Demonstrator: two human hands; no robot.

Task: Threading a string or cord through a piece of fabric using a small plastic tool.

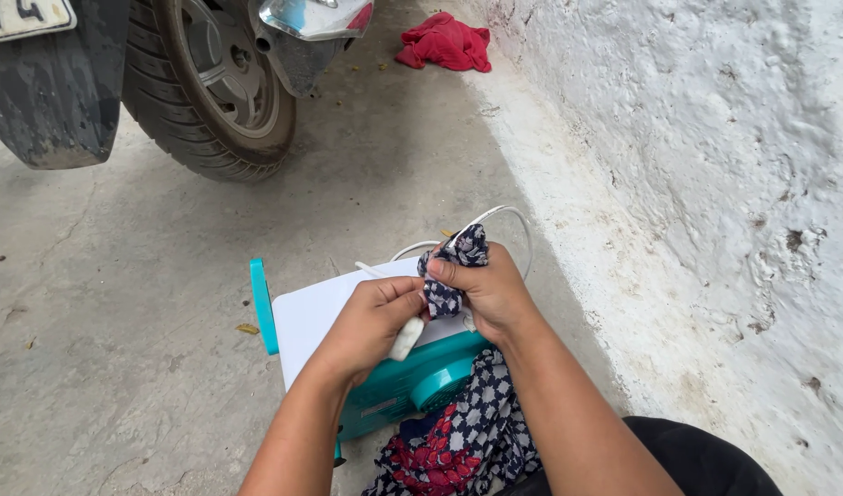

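At the left a scooter wheel stands on the concrete floor. The left hand has its grip closed on a white plug over the teal and white device. The right hand pinches a dark patterned cloth. A red rag lies by the white wall.
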